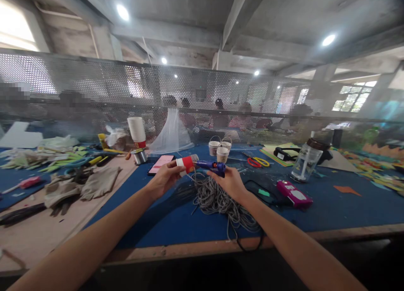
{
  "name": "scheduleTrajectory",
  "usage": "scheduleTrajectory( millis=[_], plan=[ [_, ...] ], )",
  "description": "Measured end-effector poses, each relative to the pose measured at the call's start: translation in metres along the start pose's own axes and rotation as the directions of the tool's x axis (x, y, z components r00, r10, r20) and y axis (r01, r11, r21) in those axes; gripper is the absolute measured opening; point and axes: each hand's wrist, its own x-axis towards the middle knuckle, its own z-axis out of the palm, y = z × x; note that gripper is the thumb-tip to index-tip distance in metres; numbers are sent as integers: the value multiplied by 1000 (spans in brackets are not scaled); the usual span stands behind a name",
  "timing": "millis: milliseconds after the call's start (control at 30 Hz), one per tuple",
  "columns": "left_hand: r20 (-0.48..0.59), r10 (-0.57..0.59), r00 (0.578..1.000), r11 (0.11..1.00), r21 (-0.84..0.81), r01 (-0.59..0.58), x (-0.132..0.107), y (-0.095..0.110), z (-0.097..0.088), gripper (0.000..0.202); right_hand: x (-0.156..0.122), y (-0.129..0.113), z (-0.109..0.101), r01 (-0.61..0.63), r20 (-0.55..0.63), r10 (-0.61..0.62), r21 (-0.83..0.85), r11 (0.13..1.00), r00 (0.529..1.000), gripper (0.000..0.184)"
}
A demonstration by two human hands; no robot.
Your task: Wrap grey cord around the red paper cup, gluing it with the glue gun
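The left hand [166, 176] pinches a paper cup [185, 164] between thumb and fingers, gripping it near one end, and holds it above the middle of the blue surface [142, 230], a little left of centre. The cup lies on its side in the air, probably so that its grey-banded end meets the tip of the glue gun [217, 167]. The right hand [232, 185] is closed round that gun's handle, its nozzle aimed at the cup; whether the two touch, I cannot tell. Beneath both lies a heap of cord [217, 196], reaching toward the surface's near edge, perhaps kept there so that strands lift freely

The cup is smooth, red and white; the band looks like wound cord. The gun is glossy blue plastic. The heap is grey, soft and loosely looped. Toward the far edge stand three small pails [222, 155], pale and ribbed, with thin arched handles, beside scissors [258, 161] with red and yellow grips. A flat phone [158, 166] lies at the left edge, near a tall stack of white cups [136, 129], and a magenta box [295, 195] sits toward the near right corner
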Motion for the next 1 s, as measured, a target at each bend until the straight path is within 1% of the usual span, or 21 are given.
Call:
scheduleTrajectory(
  millis=[100,233,467,633,1000],
  plan=[
    [3,0,1000,1000,-7,0,-1,1,2,35,0,2,2,43,-19,-45,-65,997,999,38],
    [-8,-6,1000,1000,-7,6,-1,1,2,36,-1,1,1,49,-28,-53,-118,992,998,39],
    [6,-2,1000,1000,-3,2,-2,1,2,36,-1,-1,-1,56,-14,-58,-132,990,998,40],
    [-5,-6,1000,1000,0,6,-2,2,2,34,-1,0,-1,65,10,-64,-125,990,998,43],
    [10,-5,1000,1000,8,5,1,-2,-3,36,-2,-2,-4,64,20,-61,-147,987,998,44]
  ],
)
